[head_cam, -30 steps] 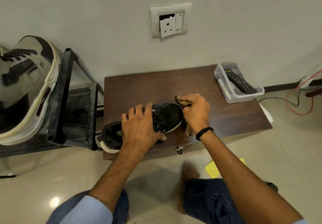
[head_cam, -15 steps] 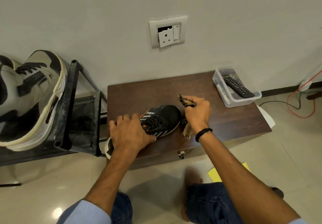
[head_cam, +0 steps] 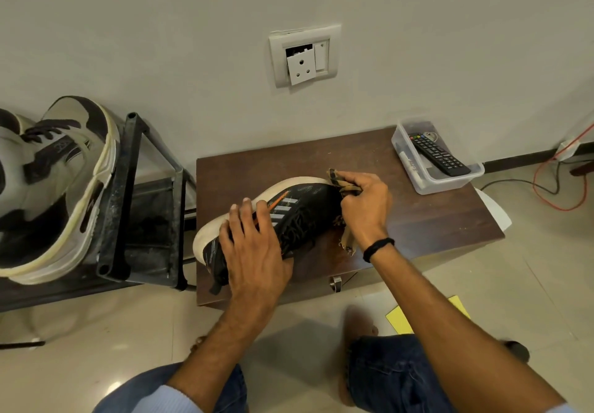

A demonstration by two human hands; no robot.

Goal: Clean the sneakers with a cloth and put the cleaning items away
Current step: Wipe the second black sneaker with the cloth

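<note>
The black sneaker [head_cam: 302, 210] is now tipped onto its side, where half a second earlier it was seen upright. Its white sole [head_cam: 283, 189] is turned toward 12 o'clock, so the sole edge is judged next for wiping. It is kept on the table [head_cam: 424, 219], at 9 o'clock, and clasped by the left hand [head_cam: 254, 245]. The checked cloth [head_cam: 341, 181] is pinched by the right hand [head_cam: 366, 208] at the toe. Grey stripes are shown on black mesh.

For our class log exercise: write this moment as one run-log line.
left hand: holds sneaker tilted on table | right hand: grips cloth at toe | stage: wiping
</note>
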